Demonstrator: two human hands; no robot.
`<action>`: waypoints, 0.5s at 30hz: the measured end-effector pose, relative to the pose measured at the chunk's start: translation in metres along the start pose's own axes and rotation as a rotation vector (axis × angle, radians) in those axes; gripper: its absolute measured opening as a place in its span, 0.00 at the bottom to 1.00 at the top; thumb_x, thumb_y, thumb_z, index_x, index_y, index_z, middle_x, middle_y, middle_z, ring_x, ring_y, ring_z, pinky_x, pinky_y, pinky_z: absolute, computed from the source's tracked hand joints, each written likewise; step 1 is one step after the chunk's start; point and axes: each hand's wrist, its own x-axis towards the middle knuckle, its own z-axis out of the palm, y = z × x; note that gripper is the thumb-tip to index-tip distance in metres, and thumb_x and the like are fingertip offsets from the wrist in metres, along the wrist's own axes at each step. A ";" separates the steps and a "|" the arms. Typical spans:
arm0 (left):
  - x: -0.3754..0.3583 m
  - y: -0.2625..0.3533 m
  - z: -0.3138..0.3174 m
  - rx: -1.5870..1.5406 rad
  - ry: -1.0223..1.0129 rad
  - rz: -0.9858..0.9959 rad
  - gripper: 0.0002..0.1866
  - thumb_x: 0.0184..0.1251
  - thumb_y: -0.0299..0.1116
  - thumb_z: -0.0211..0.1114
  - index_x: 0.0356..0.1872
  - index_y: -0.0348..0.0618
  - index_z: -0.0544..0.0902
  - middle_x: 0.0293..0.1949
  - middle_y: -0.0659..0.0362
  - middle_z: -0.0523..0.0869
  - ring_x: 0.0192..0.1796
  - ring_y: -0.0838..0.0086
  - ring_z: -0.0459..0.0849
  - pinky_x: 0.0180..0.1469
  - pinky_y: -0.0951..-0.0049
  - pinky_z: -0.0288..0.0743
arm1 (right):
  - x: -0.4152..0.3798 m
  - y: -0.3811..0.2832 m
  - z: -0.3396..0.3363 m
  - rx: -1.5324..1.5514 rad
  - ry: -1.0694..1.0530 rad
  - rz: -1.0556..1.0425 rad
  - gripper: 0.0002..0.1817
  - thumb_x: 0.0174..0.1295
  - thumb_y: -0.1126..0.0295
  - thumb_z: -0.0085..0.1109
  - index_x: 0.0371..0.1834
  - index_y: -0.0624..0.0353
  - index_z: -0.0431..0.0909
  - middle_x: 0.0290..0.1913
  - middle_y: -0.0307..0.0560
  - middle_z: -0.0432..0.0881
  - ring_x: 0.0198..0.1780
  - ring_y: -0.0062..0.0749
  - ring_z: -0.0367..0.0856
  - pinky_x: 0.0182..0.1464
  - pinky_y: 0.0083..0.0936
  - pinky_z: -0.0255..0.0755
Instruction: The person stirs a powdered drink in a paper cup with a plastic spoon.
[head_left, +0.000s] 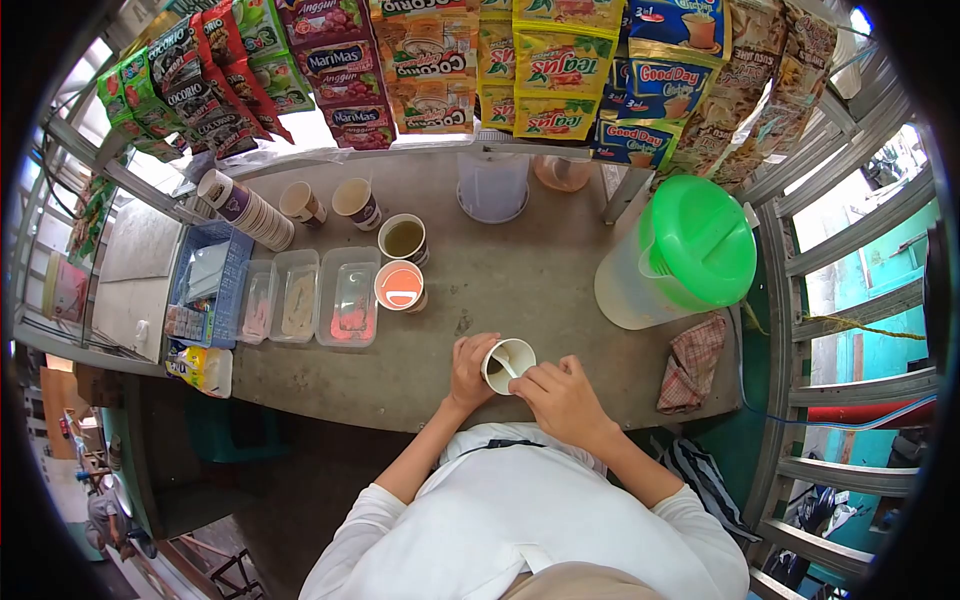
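Note:
My left hand (472, 372) is wrapped around the side of a paper cup (522, 350) near the counter's front edge. Inside the cup is a dark liquid at the bottom. My right hand (562, 398) pinches a white spoon (504, 362) that dips into this cup. Just beyond, to the left, stands a cup with an orange drink (400, 287) and a white spoon handle in it. Behind that is a cup of greenish-brown drink (404, 240).
Clear plastic containers (347, 318) and a blue basket (236, 258) line the left, with stacked cups (246, 212) behind. A green-lidded pitcher (690, 250) and checked cloth (692, 366) are on the right. Drink sachets (565, 75) hang overhead above the counter (530, 270).

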 end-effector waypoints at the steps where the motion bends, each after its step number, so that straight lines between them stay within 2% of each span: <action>1: 0.000 0.000 0.000 0.001 -0.001 -0.005 0.39 0.48 0.35 0.77 0.62 0.44 0.66 0.53 0.48 0.82 0.52 0.55 0.83 0.54 0.53 0.69 | 0.000 0.000 -0.001 0.001 -0.002 0.004 0.08 0.57 0.73 0.57 0.39 0.52 0.78 0.31 0.37 0.75 0.35 0.29 0.74 0.41 0.32 0.60; 6: 0.001 0.001 0.000 -0.002 -0.001 -0.017 0.39 0.48 0.35 0.77 0.62 0.44 0.66 0.53 0.48 0.82 0.52 0.56 0.82 0.55 0.53 0.69 | 0.000 -0.003 -0.005 -0.004 -0.006 0.022 0.04 0.59 0.71 0.60 0.36 0.52 0.80 0.32 0.36 0.77 0.35 0.29 0.74 0.40 0.32 0.59; 15: 0.003 0.003 -0.001 -0.002 0.010 -0.017 0.39 0.47 0.32 0.77 0.62 0.44 0.66 0.53 0.49 0.82 0.52 0.56 0.82 0.55 0.54 0.69 | 0.002 -0.006 -0.007 -0.003 0.063 0.053 0.03 0.63 0.67 0.59 0.36 0.53 0.79 0.30 0.36 0.76 0.33 0.28 0.73 0.40 0.32 0.59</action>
